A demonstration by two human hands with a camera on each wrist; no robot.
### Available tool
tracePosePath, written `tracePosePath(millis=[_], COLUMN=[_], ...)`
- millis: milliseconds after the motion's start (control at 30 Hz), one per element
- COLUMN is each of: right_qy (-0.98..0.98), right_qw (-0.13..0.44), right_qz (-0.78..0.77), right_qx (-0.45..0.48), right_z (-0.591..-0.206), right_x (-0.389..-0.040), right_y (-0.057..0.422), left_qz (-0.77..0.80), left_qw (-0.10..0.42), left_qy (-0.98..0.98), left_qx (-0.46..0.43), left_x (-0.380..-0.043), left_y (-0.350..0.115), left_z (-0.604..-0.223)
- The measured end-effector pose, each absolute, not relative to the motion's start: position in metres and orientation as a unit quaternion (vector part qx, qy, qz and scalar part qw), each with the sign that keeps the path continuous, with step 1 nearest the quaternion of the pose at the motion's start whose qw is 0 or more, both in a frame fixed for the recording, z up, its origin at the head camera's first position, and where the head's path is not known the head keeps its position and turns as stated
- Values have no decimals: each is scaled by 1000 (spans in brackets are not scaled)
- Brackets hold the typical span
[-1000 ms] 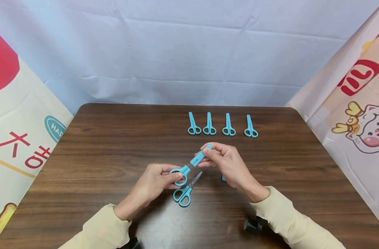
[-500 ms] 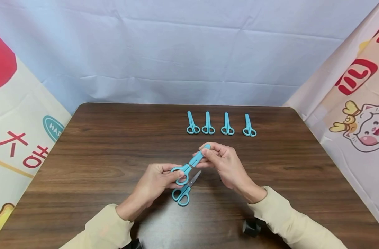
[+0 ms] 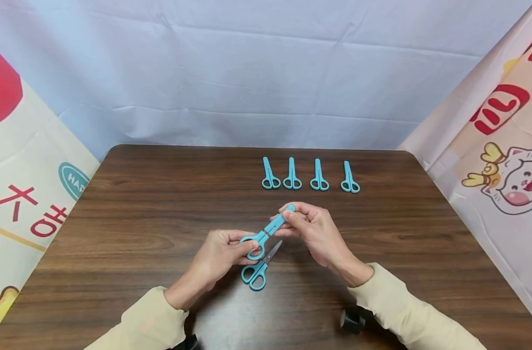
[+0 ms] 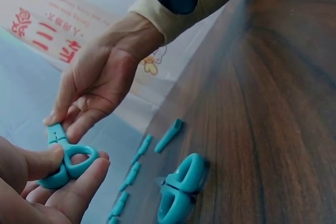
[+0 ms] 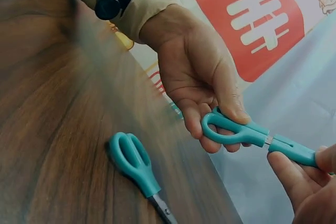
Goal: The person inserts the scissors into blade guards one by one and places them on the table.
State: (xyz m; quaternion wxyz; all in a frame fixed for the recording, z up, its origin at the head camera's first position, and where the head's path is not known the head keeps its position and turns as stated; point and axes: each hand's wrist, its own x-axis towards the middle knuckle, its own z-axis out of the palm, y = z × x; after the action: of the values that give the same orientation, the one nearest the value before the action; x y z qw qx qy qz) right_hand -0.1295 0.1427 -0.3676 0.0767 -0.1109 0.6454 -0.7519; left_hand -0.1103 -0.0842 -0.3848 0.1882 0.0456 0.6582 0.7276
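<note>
My left hand [image 3: 217,255] pinches the turquoise handles of a pair of scissors [image 3: 260,237] between thumb and fingers. A turquoise blade cover [image 3: 275,224] sits over its blades, its tip pinched by my right hand [image 3: 322,236]. In the right wrist view, a short strip of metal shows between the cover [image 5: 294,152] and the handles [image 5: 236,129]. Below my left hand, a second pair of scissors [image 3: 261,266] lies on the table with bare blades. A loose blade cover [image 4: 169,136] appears on the table in the left wrist view; my right hand hides it from the head view.
Several covered turquoise scissors [image 3: 292,170] lie in a row towards the back of the brown wooden table [image 3: 174,194]. Pale cloth [image 3: 248,73] hangs behind the table, and printed cloths hang at both sides. Dark wrist devices [image 3: 352,321] sit under the sleeves.
The blade cover has slid further down over the blades towards the handles, narrowing the strip of bare metal. Both hands keep their hold and have barely moved. The view has shifted slightly.
</note>
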Motion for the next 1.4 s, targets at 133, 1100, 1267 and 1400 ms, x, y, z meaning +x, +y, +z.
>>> tracePosePath(millis=[133,1100,1267,1400], right_qy=[642,629,636,645], right_qw=[82,66,73,88], right_qz=[-753,-762,-758,-751], right_qx=[-118,-140,-128,-111], right_z=[-370,-374,-367,-361], right_x=[-130,-123,-127,-129], right_y=[143,140,141,142], left_qz=[722,709,716,721], left_qw=[188,191,197,203], left_qy=[664,676,667,660], left_qx=[50,66,59,63], left_x=[-109,-108,-111,-114], left_y=[-84,-87,-86,-86], left_z=[-385,-379,-378,-377])
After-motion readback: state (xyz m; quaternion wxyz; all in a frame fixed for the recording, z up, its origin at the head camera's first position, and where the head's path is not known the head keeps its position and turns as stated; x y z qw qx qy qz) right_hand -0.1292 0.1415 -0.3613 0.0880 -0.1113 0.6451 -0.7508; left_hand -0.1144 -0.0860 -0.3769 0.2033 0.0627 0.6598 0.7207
